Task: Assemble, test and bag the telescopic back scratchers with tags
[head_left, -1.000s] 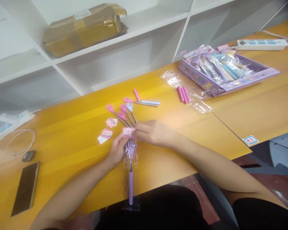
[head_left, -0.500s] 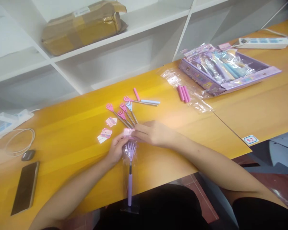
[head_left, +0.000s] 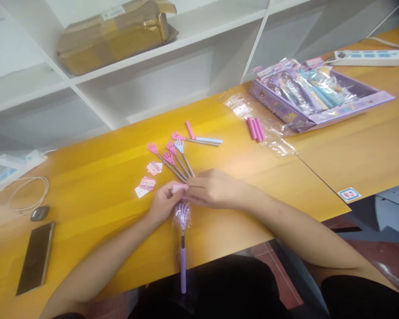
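Note:
A purple back scratcher in a clear plastic sleeve [head_left: 182, 241] lies on the yellow table [head_left: 93, 195], its claw end pointing away from me. My left hand [head_left: 162, 204] and my right hand [head_left: 213, 189] both pinch the pink header card [head_left: 179, 188] at the top of the sleeve. Just beyond my fingers lie several unwrapped pink and blue scratchers [head_left: 173, 157] fanned out. Small pink header cards [head_left: 146, 184] rest to the left of them.
An open purple display box of wrapped scratchers [head_left: 306, 95] sits at the far right, with pink handles [head_left: 255, 129] on empty sleeves beside it. A phone [head_left: 36, 258], cable [head_left: 23, 195] and power strip [head_left: 6, 170] lie left. White shelving with a taped parcel [head_left: 115, 35] stands behind.
Both hands drew slightly closer to me with the sleeve top. The pink card now looks folded or narrower between my fingers, and the sleeved scratcher slid toward the table edge.

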`<state>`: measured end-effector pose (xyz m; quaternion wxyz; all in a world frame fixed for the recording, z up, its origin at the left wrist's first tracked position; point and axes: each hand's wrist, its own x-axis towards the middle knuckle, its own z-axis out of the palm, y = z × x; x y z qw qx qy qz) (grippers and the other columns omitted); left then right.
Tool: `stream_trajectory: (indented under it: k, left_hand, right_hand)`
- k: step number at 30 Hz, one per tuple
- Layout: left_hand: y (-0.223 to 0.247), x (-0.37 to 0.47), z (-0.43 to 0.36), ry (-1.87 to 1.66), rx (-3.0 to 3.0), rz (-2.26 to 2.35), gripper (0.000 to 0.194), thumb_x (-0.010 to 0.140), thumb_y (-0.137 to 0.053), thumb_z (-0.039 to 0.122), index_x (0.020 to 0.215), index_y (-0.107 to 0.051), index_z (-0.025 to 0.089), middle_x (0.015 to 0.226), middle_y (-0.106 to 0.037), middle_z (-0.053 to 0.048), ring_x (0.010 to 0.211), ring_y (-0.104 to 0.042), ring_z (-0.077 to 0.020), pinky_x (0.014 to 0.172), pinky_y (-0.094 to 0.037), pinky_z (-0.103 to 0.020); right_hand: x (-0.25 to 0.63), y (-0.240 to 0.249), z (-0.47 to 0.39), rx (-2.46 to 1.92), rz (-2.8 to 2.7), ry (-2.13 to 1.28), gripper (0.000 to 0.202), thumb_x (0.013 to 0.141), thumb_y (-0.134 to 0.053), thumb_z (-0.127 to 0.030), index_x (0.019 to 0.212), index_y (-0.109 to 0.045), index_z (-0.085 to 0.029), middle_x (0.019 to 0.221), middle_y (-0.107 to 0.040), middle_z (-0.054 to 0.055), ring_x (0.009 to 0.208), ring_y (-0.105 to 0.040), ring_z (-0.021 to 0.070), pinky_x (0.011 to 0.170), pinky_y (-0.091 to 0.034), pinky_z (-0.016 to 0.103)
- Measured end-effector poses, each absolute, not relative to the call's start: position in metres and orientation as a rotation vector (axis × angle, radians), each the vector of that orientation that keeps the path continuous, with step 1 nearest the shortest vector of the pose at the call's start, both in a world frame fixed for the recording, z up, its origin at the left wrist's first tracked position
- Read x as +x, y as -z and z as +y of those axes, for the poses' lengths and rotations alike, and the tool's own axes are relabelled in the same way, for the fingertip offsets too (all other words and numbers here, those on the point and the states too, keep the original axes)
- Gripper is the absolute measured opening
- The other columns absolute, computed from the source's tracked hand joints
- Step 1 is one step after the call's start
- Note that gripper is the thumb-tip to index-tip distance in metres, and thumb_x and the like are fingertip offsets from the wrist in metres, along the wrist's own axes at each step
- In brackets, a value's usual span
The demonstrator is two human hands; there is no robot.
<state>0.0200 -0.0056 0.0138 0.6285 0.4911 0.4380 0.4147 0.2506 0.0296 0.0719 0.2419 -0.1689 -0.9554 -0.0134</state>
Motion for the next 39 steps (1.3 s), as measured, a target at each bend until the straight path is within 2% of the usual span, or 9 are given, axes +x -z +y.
stream_trajectory:
  k: [3,7,12,16,21,28,39]
  left_hand:
    - [-0.017,0.021,-0.007,-0.918,1.170,1.032,0.038,0.091,-0.082,0.053,0.099,-0.076,0.016,0.086,-0.077,-0.005,0.074,-0.068,-0.0164,0.070,-0.052,-0.025]
    - [-0.017,0.022,-0.008,-0.908,1.204,1.048,0.042,0.094,-0.077,0.054,0.113,-0.076,0.017,0.096,-0.080,-0.007,0.081,-0.073,-0.0191,0.075,-0.057,-0.028]
    - [-0.010,0.020,-0.009,-0.923,1.233,1.039,0.041,0.099,-0.072,0.050,0.123,-0.073,0.017,0.111,-0.081,-0.010,0.095,-0.076,-0.0212,0.087,-0.059,-0.032]
    - [-0.008,0.020,-0.010,-0.941,1.248,0.998,0.039,0.100,-0.071,0.047,0.125,-0.071,0.016,0.117,-0.080,-0.012,0.101,-0.076,-0.0206,0.089,-0.057,-0.029]
    - [-0.010,0.021,-0.011,-0.959,1.241,1.024,0.038,0.100,-0.072,0.047,0.123,-0.072,0.016,0.110,-0.081,-0.010,0.098,-0.074,-0.0196,0.088,-0.057,-0.028]
    - [-0.010,0.022,-0.011,-0.949,1.241,1.019,0.036,0.099,-0.072,0.046,0.120,-0.073,0.017,0.104,-0.081,-0.008,0.093,-0.074,-0.0191,0.085,-0.057,-0.028]
    - [-0.017,0.024,-0.012,-0.972,1.195,1.033,0.038,0.095,-0.076,0.048,0.117,-0.074,0.016,0.104,-0.082,-0.009,0.092,-0.076,-0.0203,0.084,-0.059,-0.030]
  right_hand:
    - [0.252,-0.072,0.032,-0.524,-2.620,-0.082,0.035,0.112,-0.049,-0.032,0.088,-0.070,-0.016,0.082,-0.067,0.003,0.065,-0.052,0.0129,0.061,-0.029,0.032]
    - [0.249,-0.070,0.037,-0.884,-2.636,-0.317,0.049,0.113,-0.048,-0.046,0.082,-0.071,-0.015,0.079,-0.067,0.005,0.064,-0.050,0.0132,0.061,-0.023,0.032]
    - [0.243,-0.065,0.042,-1.096,-2.602,-0.626,0.048,0.106,-0.062,-0.055,0.078,-0.067,-0.016,0.077,-0.066,0.004,0.065,-0.047,0.0122,0.063,-0.022,0.029]
    - [0.237,-0.062,0.040,-1.109,-2.557,-0.701,0.044,0.105,-0.064,-0.048,0.077,-0.065,-0.015,0.074,-0.064,0.003,0.064,-0.045,0.0114,0.063,-0.021,0.029]
    - [0.236,-0.060,0.038,-1.091,-2.551,-0.752,0.041,0.107,-0.060,-0.042,0.078,-0.065,-0.015,0.077,-0.067,0.004,0.068,-0.050,0.0119,0.064,-0.023,0.029]
    - [0.240,-0.066,0.039,-1.037,-2.595,-0.812,0.038,0.108,-0.056,-0.040,0.080,-0.065,-0.015,0.076,-0.066,0.003,0.065,-0.048,0.0113,0.064,-0.023,0.030]
    - [0.245,-0.075,0.041,-0.931,-2.582,-0.961,0.031,0.103,-0.060,-0.027,0.075,-0.061,-0.015,0.071,-0.057,-0.001,0.063,-0.041,0.0093,0.064,-0.021,0.029]
